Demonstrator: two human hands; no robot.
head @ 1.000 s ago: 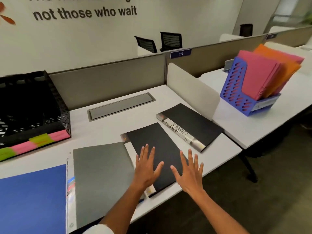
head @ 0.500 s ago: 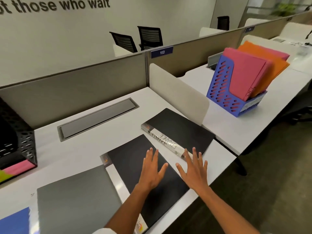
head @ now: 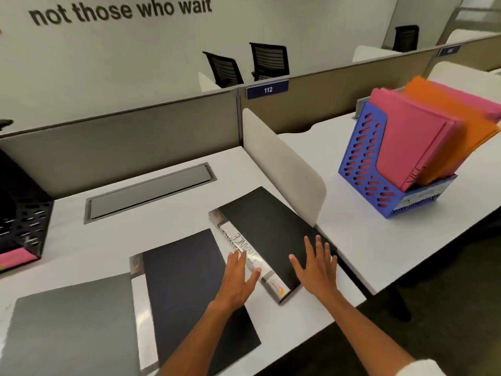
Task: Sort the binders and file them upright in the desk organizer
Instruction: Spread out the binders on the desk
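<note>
Both hands are over the near right part of the white surface (head: 113, 234), fingers spread and straight, gripping nothing. The left hand (head: 238, 278) has its fingertips at the labelled spine of the thick black binder (head: 271, 229), which lies flat; the right hand (head: 317, 267) is over that binder's cover near its near right corner. Whether the palms press down or only hover, I cannot tell.

Just left of the left hand lies a thin black binder (head: 189, 294), flat, passing under the left forearm. Further left is a grey binder (head: 70, 329), also flat.

Beyond the right hand, past a low white divider (head: 287, 164), the blue desk organizer (head: 363, 169) stands on the neighbouring surface. It already holds pink folders (head: 412, 142) and orange folders (head: 455, 115), leaning but on edge.

Progress, as I judge it: partly done. At least three binders remain flat and unfiled. The thick black binder looks like the next one to be taken.
</note>
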